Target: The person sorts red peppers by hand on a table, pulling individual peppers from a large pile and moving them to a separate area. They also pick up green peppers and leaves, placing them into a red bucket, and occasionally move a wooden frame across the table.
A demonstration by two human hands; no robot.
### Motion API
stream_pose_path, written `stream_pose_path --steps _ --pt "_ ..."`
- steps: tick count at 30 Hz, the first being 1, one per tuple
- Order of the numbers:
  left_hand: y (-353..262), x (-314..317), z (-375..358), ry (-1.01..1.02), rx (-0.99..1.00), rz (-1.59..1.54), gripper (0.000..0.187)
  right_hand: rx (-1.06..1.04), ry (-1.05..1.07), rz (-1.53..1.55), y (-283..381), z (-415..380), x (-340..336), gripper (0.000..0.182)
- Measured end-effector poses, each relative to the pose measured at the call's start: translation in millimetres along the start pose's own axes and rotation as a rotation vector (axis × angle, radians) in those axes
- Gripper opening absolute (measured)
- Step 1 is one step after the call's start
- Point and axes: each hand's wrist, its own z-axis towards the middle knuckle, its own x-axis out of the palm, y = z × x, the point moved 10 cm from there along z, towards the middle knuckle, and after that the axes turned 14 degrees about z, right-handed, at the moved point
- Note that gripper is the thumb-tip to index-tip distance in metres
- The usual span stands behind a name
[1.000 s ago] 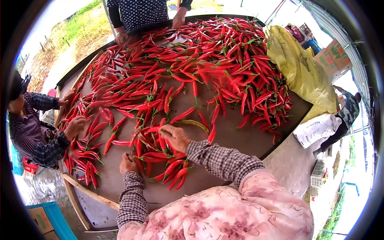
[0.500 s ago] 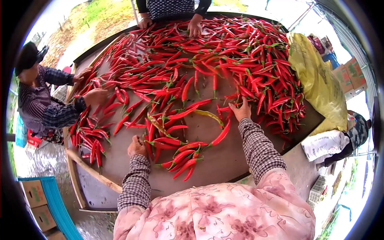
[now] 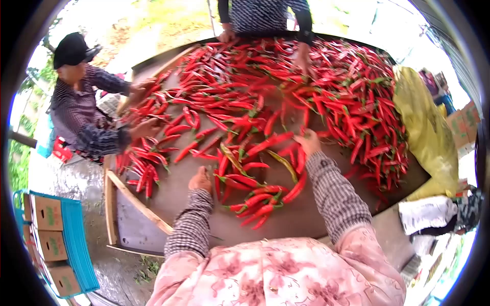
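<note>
Long red chili peppers [image 3: 240, 104] cover much of the brown table. A small group of red chilies [image 3: 258, 201] lies between my hands, with a curved yellowish-green chili [image 3: 283, 164] and another paler one [image 3: 233, 159] beside it. My left hand [image 3: 200, 180] rests at the left edge of this group, its fingers curled and no chili sticking out. At the group's upper right, my right hand [image 3: 308, 143] has its thumb and forefinger apart, touching or very close to red chilies. Its other fingers are partly hidden.
One person [image 3: 89, 102] at the left has both hands over chilies; another person [image 3: 260, 18] reaches into the heap from the far side. A yellow sack [image 3: 426, 127] lies along the right edge. A wooden strip [image 3: 140, 204] and stacked cartons [image 3: 49, 214] are at lower left.
The view has shifted, so the table appears farther right and lower. My right hand has moved left toward the small chili group. The far person's hand has moved deeper into the heap.
</note>
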Motion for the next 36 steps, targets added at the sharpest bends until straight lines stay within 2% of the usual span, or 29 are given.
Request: stream_pose_path --steps 1,2,3,4,5,7,8,10,11,13,15,16,18,19,22,23,25,26,28,29,31,36 --pt "1 3 0 -0.001 0.014 -0.03 0.017 -0.015 0.018 0.152 2 6 15 0.058" --pt "0 2 -1 -0.004 0.026 -0.058 0.017 0.339 0.107 0.419 44 -38 49 0.07" --pt "-4 0 -3 0.018 0.044 -0.066 0.017 0.403 0.17 0.341 51 -40 54 0.081" --pt "-4 -6 -5 0.036 0.031 -0.091 0.016 0.406 0.153 0.321 54 -43 50 0.063" --pt "-4 -10 -6 0.047 0.013 -0.116 0.016 0.408 0.141 0.316 46 -43 37 0.063" --pt "-4 -10 -6 0.069 0.017 -0.148 0.016 -0.122 0.182 -0.444 79 -39 22 0.035" --pt "-2 -8 -6 0.086 0.014 -0.175 0.017 -0.13 0.179 -0.505 85 -60 22 0.023" --pt "2 -1 -4 0.064 0.031 -0.242 0.018 -0.205 0.327 -0.938 66 -101 36 0.029" --pt "4 -1 -4 0.042 0.053 -0.302 0.019 -0.209 0.338 -0.936 56 -116 37 0.029" --pt "9 2 -3 0.05 0.004 -0.347 0.02 -0.389 0.293 -1.076 54 -135 45 0.037" --pt "27 12 -1 -0.15 0.106 -0.375 0.02 -0.219 0.289 -1.142 35 -130 43 0.037" --pt "39 6 -11 -0.166 0.066 -0.356 0.02 -0.2 0.305 -1.14 31 -129 42 0.035" --pt "51 12 -29 -0.039 -0.136 -0.63 0.023 -0.13 0.317 -1.11 30 -125 34 0.032" --pt "54 1 -41 -0.057 -0.166 -0.627 0.023 -0.074 0.311 -1.087 32 -125 29 0.033" --pt "43 -34 -89 -0.127 -0.209 -0.727 0.021 -0.233 0.46 -1.016 41 -140 27 0.028" --pt "38 -29 -101 -0.107 -0.208 -0.744 0.021 -0.22 0.454 -1.038 47 -146 20 0.028" --pt "29 -6 -124 0.006 -0.24 -1.027 0.019 0.36 0.461 -0.208 21 -165 17 0.021" --pt "24 3 -134 0.013 -0.241 -1.039 0.019 0.361 0.455 -0.221 27 -169 19 0.021" --pt "16 14 -149 0.018 -0.242 -1.029 0.016 0.62 0.449 0.296 25 -187 35 0.016" --pt "12 19 -155 0.022 -0.247 -1.035 0.016 0.623 0.447 0.288 24 -188 35 0.016" --pt "0 25 -165 0.069 -0.22 -1.022 0.016 0.793 0.549 0.598 21 -202 55 0.017" --pt "-6 22 -168 0.057 -0.16 -0.933 0.015 0.871 0.616 0.73 20 -206 76 0.018"
